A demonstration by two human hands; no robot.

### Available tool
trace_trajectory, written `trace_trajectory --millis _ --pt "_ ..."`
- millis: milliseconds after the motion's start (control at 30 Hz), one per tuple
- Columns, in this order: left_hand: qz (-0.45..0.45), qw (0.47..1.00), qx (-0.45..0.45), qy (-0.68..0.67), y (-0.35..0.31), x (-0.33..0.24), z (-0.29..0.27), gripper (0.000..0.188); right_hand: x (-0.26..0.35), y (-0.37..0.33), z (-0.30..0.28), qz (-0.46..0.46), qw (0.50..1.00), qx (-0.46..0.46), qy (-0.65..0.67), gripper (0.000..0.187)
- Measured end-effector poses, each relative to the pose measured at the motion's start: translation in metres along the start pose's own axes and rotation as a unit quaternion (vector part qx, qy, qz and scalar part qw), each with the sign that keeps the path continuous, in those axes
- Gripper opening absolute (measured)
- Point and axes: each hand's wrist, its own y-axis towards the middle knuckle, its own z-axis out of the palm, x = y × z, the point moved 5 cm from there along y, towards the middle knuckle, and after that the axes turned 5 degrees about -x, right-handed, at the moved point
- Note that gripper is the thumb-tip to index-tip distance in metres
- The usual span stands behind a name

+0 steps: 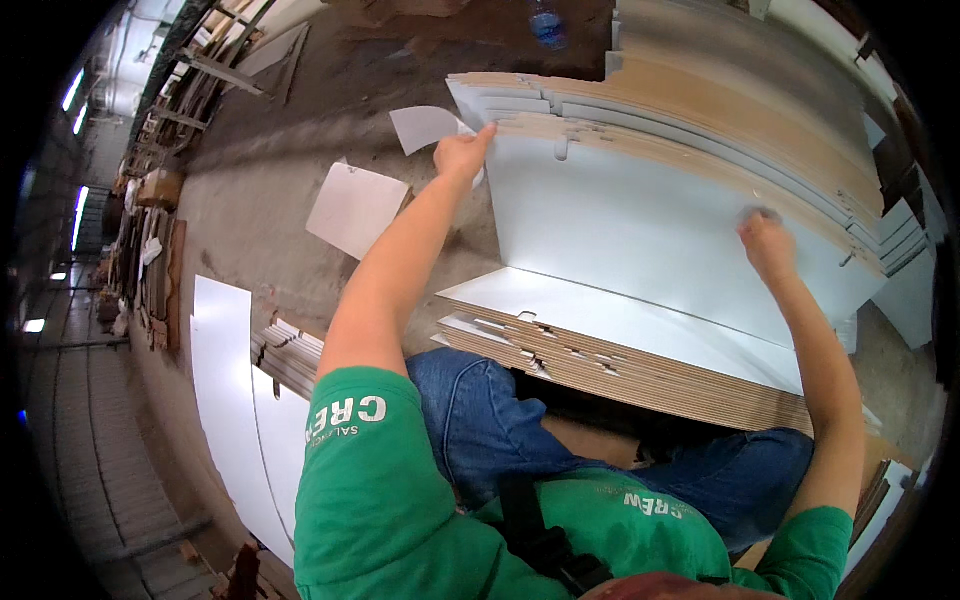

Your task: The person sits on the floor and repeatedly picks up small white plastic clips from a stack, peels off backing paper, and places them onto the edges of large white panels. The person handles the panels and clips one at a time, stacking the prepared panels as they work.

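At the upper left corner of a white panel [620, 210], my left hand [463, 157] is closed, with its fingers at the panel's edge. A curled white sheet of paper [424, 127] shows right behind that hand; whether the hand also holds it I cannot tell. The panel leans back, nearly upright, against a stack of similar boards [700, 130]. My right hand [768, 246] is closed against the panel's face toward its right side. Something small and greyish at its fingertips is blurred. Before my knees lies a flat pile of white-topped boards [640, 345] with brown edges.
A square pale board [357, 208] lies on the concrete floor to the left. Nearer stand long white panels [225, 340] beside a small stack of strips [290, 355]. A blue-tinted plastic bottle [547, 28] is at the far side. Timber [160, 270] is piled at the far left.
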Motion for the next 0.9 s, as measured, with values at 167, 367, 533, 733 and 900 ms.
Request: trace_trajectory --millis 167,367,533,733,900 --pt "-0.012 0.995 -0.051 -0.086 0.001 0.02 0.006 0.048 -0.011 0.016 -0.027 0.124 0.973 0.045 0.19 0.017" --pt "-0.049 0.987 -0.046 -0.148 0.006 0.042 0.012 0.038 -0.002 0.021 -0.042 0.177 0.89 0.066 0.414 0.012" --pt "-0.074 0.983 0.148 -0.082 -0.024 0.0 -0.025 0.062 -0.014 0.013 -0.056 0.268 0.801 0.081 0.53 0.021" --pt "-0.039 0.991 0.112 -0.061 -0.004 0.013 -0.012 0.055 0.006 0.003 -0.01 0.112 0.973 0.073 0.186 0.025" --pt "-0.023 1.0 0.009 -0.004 0.019 0.018 0.022 0.043 -0.006 -0.009 0.02 -0.068 0.995 -0.072 -0.024 0.03"
